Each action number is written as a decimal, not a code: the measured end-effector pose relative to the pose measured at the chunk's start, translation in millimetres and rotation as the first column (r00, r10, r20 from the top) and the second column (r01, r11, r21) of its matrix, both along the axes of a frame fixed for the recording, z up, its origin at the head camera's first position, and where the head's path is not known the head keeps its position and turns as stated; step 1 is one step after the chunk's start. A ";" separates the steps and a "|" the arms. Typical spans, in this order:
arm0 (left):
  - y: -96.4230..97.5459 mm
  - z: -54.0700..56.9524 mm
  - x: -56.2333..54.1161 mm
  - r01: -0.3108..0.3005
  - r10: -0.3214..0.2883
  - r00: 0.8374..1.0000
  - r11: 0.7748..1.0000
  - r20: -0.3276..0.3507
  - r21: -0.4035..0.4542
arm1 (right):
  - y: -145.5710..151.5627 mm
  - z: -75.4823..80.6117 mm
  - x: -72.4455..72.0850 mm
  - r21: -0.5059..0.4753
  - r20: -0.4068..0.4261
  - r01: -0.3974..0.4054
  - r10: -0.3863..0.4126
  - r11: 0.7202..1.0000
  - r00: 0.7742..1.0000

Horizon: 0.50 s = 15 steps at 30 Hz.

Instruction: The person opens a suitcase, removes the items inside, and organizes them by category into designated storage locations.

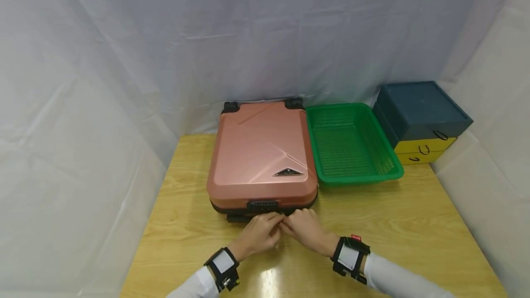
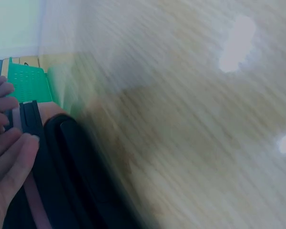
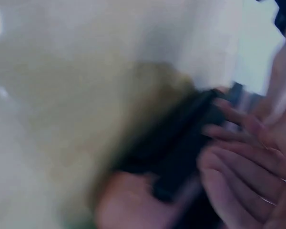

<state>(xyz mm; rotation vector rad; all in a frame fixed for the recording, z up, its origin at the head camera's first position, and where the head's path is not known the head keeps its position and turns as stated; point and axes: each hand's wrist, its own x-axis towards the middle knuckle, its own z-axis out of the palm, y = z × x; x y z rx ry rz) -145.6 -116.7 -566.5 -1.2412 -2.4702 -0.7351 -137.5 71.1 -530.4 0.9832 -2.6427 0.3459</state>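
Note:
A closed rose-pink hard-shell suitcase [image 1: 261, 151] lies flat on the wooden table, its wheels toward the back curtain. On its near side are a black lock [image 1: 262, 205] and a dark handle [image 1: 239, 218]. My left hand [image 1: 260, 232] and right hand [image 1: 306, 228] meet at this edge, right of the lock, with fingertips touching. Both pinch at the suitcase's zipper seam; the small part between the fingertips is hidden. In the left wrist view the thumb [image 2: 21, 164] lies over the dark side. Curled fingers [image 3: 233, 176] sit against the edge in the blurred right wrist view.
A green plastic basket [image 1: 360, 179] stands against the suitcase's right side. Beyond it, at the back right, is a small drawer box with a dark blue top [image 1: 422, 105] and yellow drawers. White curtains [image 1: 265, 36] enclose the table [image 1: 174, 224] at the back and sides.

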 end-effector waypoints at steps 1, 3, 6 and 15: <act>0.0 -0.8 0.2 -0.001 0.001 1.000 1.000 0.002 0.001 | 1.1 7.4 0.4 -0.006 -0.006 -0.018 0.018 1.000 1.000; -0.1 -2.5 0.9 -0.011 0.011 1.000 1.000 -0.023 -0.002 | 3.8 24.3 -0.2 -0.060 -0.033 -0.078 0.076 0.995 0.997; -0.9 -6.4 0.7 -0.036 0.036 0.996 0.999 -0.085 -0.002 | 7.5 46.5 -9.4 -0.181 -0.151 -0.209 0.182 0.961 0.972; -2.2 -9.8 -3.2 -0.102 0.124 0.972 0.988 -0.198 0.114 | 18.1 49.8 -59.7 -0.041 -0.235 -0.185 0.170 0.982 0.957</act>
